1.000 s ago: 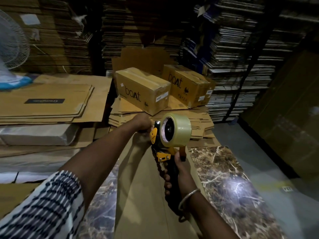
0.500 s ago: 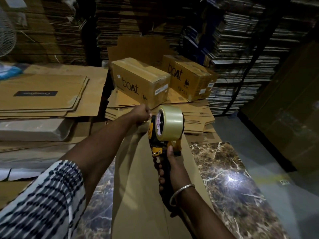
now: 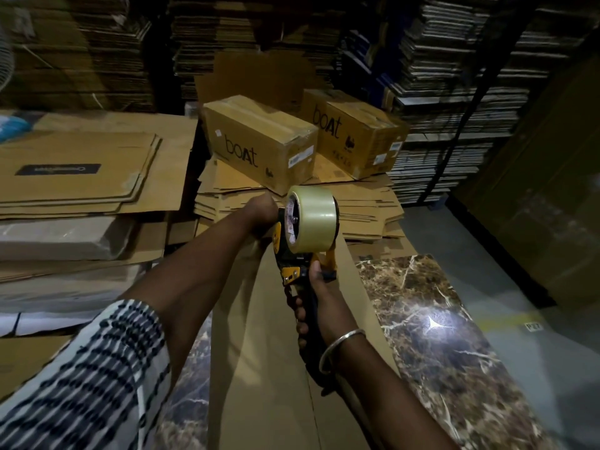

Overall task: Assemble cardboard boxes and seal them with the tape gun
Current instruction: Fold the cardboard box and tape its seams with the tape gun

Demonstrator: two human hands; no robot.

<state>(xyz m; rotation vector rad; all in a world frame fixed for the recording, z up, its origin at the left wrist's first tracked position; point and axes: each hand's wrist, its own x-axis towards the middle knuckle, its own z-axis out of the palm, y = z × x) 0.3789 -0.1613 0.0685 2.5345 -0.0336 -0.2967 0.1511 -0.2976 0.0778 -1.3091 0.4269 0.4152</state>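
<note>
Done: two taped boat boxes (image 3: 259,141) on flat stack beyond counter's far end | Current: box (image 3: 276,352) on counter, my right hand (image 3: 319,300) gripping tape gun (image 3: 305,241) at far edge | my left hand (image 3: 261,211) fisted there, contents unseen | Left: seam untaped.

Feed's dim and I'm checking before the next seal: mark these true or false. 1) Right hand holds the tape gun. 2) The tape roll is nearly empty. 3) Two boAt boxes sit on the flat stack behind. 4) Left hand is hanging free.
1) Right hand holds the tape gun: true.
2) False: the tape roll looks thick.
3) Two boAt boxes on the flat stack: true.
4) False: the left hand grips the cardboard's far end.
</note>
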